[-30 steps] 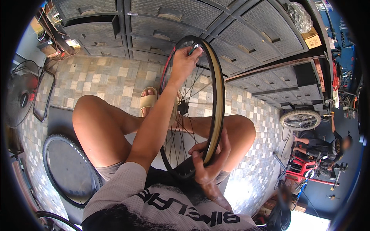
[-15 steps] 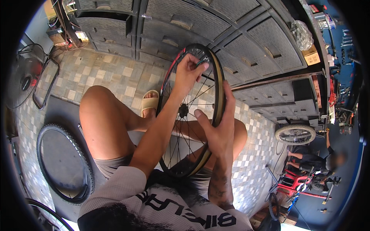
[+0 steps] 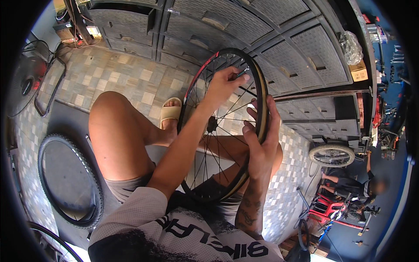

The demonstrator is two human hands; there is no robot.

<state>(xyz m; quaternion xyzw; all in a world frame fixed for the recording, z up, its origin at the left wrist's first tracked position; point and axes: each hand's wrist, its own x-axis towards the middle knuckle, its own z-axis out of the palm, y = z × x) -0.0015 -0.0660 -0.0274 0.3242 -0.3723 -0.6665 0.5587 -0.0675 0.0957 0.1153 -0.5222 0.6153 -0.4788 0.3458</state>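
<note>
A black spoked bicycle wheel (image 3: 262, 83) with red markings and a tan strip around its rim stands tilted between my legs, no tyre on it. Its hub (image 3: 212, 124) shows at the centre of the thin black spokes. My right hand (image 3: 262, 142) wraps around the right side of the rim, thumb on the near side and fingertips showing among the spokes. Near the upper rim, my left hand (image 3: 227, 85) is closed in a pinch beside a small, thin, shiny piece (image 3: 246, 70); what lies between its fingertips is too small to make out.
A loose black tyre (image 3: 46, 174) lies on a dark mat at the left, near a fan (image 3: 28, 83). Grey drawer cabinets (image 3: 227, 22) stand ahead. At the right are another wheel (image 3: 331, 156), a person (image 3: 366, 187) and a red chair (image 3: 323, 209).
The wheel has shifted slightly right with both hands. My left hand has moved right along the upper rim, and my right-hand fingers now reach in among the spokes.
</note>
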